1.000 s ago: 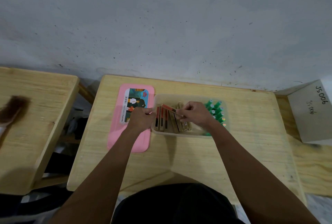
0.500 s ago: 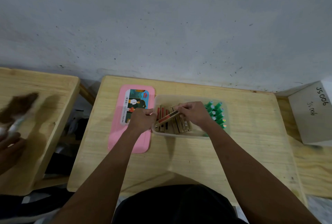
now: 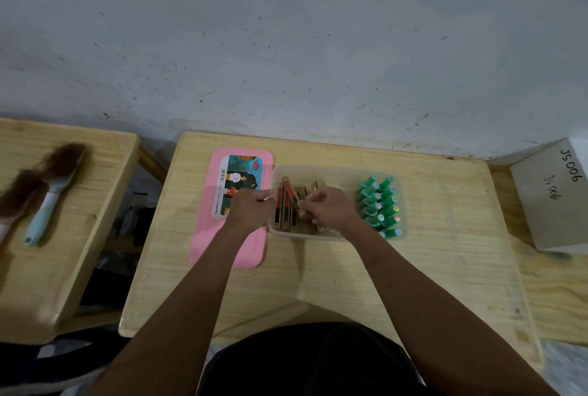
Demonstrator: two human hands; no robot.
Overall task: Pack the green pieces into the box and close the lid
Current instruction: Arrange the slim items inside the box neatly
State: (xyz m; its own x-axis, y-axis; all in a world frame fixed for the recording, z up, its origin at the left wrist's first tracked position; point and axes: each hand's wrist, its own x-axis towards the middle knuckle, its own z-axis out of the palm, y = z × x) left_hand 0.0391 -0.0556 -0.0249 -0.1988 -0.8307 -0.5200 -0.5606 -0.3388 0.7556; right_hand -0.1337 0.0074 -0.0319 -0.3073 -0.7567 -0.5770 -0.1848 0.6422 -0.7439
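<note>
At the box left end, right hand pinches the red-faced piece, swung from crosswise to lengthwise; left hand grips the rim; green pieces fill its right end, lid still off.

Right hand turned red piece lengthwise.

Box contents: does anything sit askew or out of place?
One red-faced piece, pinched by the right hand, lies slanted across the upright tan pieces. The green pieces sit in neat rows; the pink lid lies beside the box.
</note>
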